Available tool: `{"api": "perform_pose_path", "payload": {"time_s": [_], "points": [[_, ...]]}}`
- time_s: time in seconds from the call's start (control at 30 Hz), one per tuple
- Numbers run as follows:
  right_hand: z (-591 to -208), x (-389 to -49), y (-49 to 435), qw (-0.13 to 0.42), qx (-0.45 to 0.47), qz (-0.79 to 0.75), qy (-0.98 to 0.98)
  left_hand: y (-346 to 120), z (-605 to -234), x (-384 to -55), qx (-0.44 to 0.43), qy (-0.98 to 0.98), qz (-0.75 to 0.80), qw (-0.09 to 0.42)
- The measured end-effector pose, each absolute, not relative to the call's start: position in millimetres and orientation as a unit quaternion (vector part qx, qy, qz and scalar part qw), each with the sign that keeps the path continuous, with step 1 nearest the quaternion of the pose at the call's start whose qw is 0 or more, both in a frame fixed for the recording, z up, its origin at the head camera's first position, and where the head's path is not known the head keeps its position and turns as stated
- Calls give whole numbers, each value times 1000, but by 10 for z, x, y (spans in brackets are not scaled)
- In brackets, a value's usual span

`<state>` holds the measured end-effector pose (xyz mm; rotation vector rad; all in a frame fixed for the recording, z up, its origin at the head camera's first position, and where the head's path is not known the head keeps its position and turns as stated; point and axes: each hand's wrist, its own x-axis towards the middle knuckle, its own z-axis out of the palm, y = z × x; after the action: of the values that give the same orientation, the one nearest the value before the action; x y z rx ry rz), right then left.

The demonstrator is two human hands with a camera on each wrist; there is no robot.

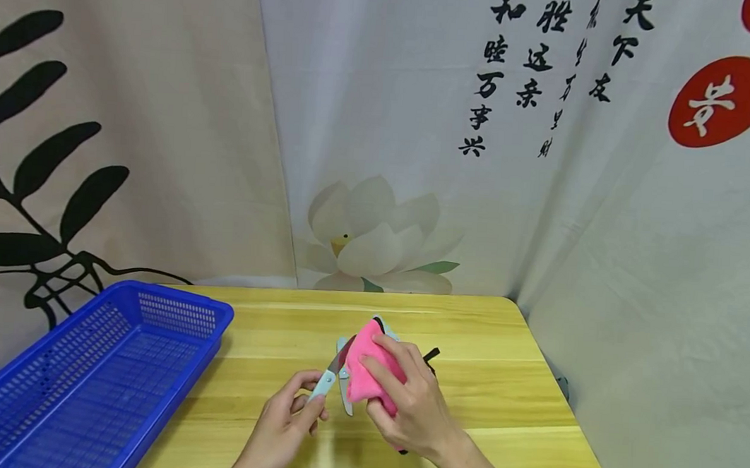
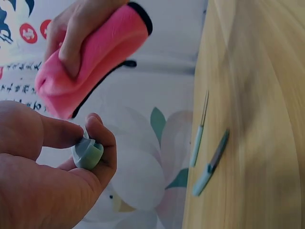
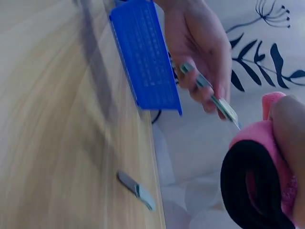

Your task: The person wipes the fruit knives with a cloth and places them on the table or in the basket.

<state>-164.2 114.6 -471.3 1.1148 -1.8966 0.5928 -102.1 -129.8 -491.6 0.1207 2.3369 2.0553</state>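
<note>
My left hand [image 1: 281, 420] grips a small knife by its pale blue handle [image 1: 323, 385], the blade pointing up and right. My right hand [image 1: 421, 409] holds a bunched pink cloth [image 1: 368, 364] with black edging, whose left side meets the blade. The blade's tip end is hidden by the cloth in the head view. In the left wrist view, two more pale-blue-handled tools lie on the table: a knife [image 2: 211, 164] and a thinner one [image 2: 198, 138]. The right wrist view shows one table knife [image 3: 137, 190] below the hands.
A blue perforated plastic basket [image 1: 223, 316] stands at the left of the wooden table [image 1: 501, 382]. Printed curtains [image 1: 381, 121] hang behind the table and along its right side.
</note>
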Motion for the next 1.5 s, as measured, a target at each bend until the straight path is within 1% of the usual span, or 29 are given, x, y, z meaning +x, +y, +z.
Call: {"api": "perform_pose_path", "payload": {"time_s": [0.17,0.37,0.53,0.77,1.03,1.17,1.5], "points": [[-4743,-1610,1027,444,462,180,-747,-1247,-4910,-1016,55,750,658,24],[-4783,-1534,990,437,457,106,-768,-1246,-4910,-996,68,771,633,21],[-4792,-1514,979,433,445,77,-780,-1255,-4921,-990,67,781,621,22],[-4790,-1535,998,434,430,62,-789,-1277,-4940,-976,87,780,620,20],[-4784,-1623,1094,441,410,70,-795,-1295,-4948,-966,86,793,603,15],[-4788,-1672,1145,446,401,79,-796,-1318,-4955,-957,90,793,602,20],[-4785,-1760,1273,432,384,92,-811,-1351,-4945,-923,98,792,603,13]]}}
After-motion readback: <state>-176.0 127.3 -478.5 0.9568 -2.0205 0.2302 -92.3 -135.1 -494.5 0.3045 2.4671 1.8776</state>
